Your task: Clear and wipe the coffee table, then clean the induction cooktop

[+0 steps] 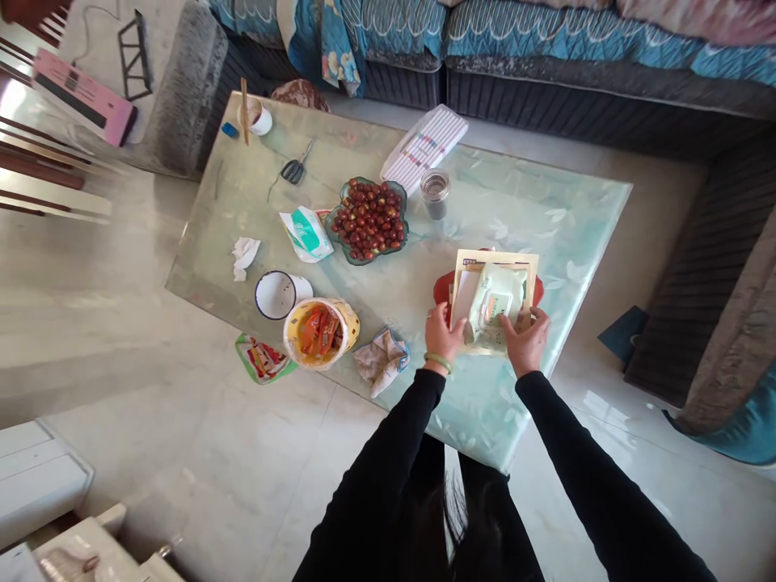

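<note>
A pale green pack of wet wipes (498,301) lies on top of a flat cream paper packet (522,260) near the table's right end. Something red (444,288) shows beneath them on both sides. My left hand (444,333), wearing a green bangle, grips the left edge of this stack, its thumb against the wipes pack. On the other side my right hand (526,341) is closed on the right edge, thumb lying over the wipes. The fingertips under the stack are partly hidden.
On the glass-topped table (485,420) are a bowl of red dates (369,220), a lidded cup (435,194), a case of pens (424,145), scissors (294,168), a tissue pack (307,234), an enamel mug (277,294), a snack tub (321,333) and a cloth (381,360). A sofa (546,89) stands behind.
</note>
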A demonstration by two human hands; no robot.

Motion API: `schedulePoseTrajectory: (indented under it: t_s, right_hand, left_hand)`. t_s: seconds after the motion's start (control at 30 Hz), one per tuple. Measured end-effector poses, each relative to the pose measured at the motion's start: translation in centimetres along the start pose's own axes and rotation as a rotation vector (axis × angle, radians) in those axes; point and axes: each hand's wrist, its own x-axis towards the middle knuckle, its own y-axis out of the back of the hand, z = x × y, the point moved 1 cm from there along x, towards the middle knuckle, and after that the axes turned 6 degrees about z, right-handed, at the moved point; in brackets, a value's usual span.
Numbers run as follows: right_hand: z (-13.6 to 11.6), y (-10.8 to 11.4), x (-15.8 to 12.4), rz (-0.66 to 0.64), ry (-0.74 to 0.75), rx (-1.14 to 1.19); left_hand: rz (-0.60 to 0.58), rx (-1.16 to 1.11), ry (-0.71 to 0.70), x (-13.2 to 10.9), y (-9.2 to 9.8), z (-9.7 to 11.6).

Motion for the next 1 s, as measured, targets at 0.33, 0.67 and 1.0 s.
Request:
schedulePoseTrajectory:
  t_s: [0.33,0.67,1.0]
  right_hand:
    - [-3.4,-1.5,-17.9,-0.617,0.251,0.276]
    - [-2.7,-2.4,-20.5,-0.607,-0.608,0.632]
    - [7.5,10.7,-6.1,0.152,-0.496,0.586]
  left_hand:
    - [0.133,0.133,0.508,-7.8,12.5,-11.9]
    - [-0.37,-0.562,0.675,-9.9,12.8,-7.0]
    - [-0.386,-0.627,0.785,3.3,0.9,-2.5]
